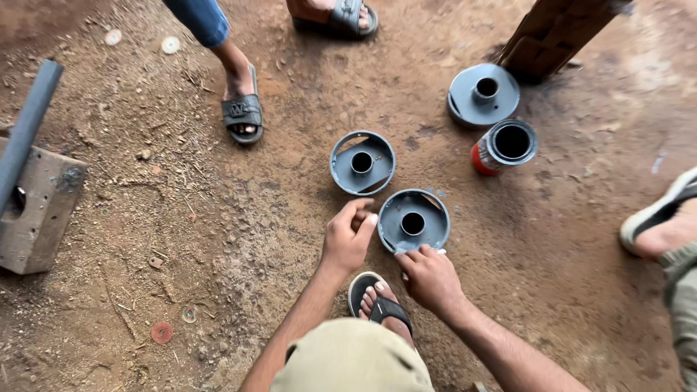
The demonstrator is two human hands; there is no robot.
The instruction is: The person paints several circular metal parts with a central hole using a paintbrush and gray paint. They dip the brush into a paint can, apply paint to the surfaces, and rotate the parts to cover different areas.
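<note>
Grey round metal parts with a central tube, three counted, all on the bare dirt floor (218, 239). First: near dish (414, 220), open side up, directly in front of the crouching person. Second: middle dish (362, 162), open side up, just beyond and to the left of the first, apart from it. Third: far dish (483, 95), turned flat side up, near a brown wooden post (555, 33).

Cylinder (504, 146), one, grey rim with a red lower body, lying tilted just beside the far dish.

Hands, two. Left hand (350, 236): fingers curled, tips at the left rim of the near dish; whether it grips the rim I cannot tell. Right hand (432, 276): fingers bent, touching the near edge of the same dish; something pale shows under the fingertips, too small to identify.

Person's own foot (382, 305), one, in a black sandal, between the forearms.

Other people's feet: two sandalled at the top, one (242, 109) beside the middle dish's far left, one (335, 16) at the frame edge; a third (664, 221) at the right edge.

Wooden block with grey pipe (33, 196), one, at left.

Small flat discs scattered on the dirt, four counted, one of them red (161, 332).
</note>
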